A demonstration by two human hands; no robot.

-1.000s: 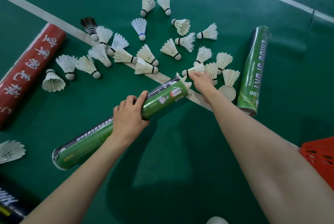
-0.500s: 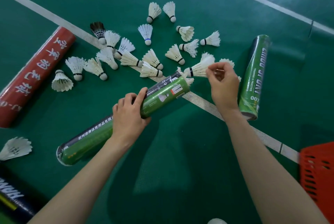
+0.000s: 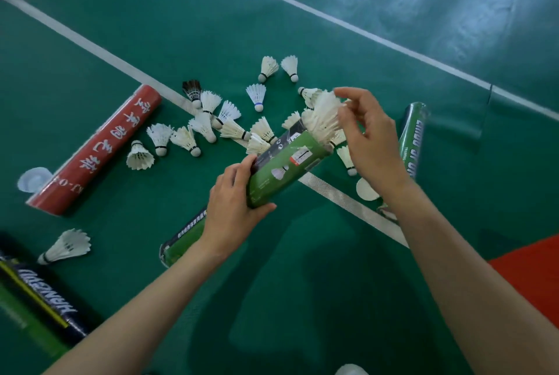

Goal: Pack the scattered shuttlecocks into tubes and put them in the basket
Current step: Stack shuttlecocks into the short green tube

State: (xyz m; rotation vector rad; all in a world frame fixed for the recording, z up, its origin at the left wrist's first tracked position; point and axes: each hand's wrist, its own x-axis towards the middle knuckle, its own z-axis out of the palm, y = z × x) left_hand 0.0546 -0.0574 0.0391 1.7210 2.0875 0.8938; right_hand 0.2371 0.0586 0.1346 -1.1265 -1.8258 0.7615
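Observation:
My left hand [image 3: 233, 208] grips a green shuttlecock tube [image 3: 284, 169] around its middle, open end tilted up and away. A white shuttlecock [image 3: 323, 117] sticks feathers-out from that open end. My right hand [image 3: 372, 145] is at the feathers, thumb and fingertips touching their rim. Several white shuttlecocks [image 3: 208, 126] lie scattered on the green court floor beyond the tube, one with black feathers [image 3: 192, 90]. The red basket [image 3: 532, 281] shows at the right edge.
A red tube [image 3: 96, 151] lies at the left with a clear cap [image 3: 34, 179] by its end. A second green tube [image 3: 413, 139] lies behind my right hand, a white cap [image 3: 366, 190] beside it. A dark tube [image 3: 39, 293] and a lone shuttlecock [image 3: 66, 246] lie lower left.
My right hand picked a shuttlecock off the floor and brought it into the tube's mouth. My left hand lifted and tilted the tube's open end upward.

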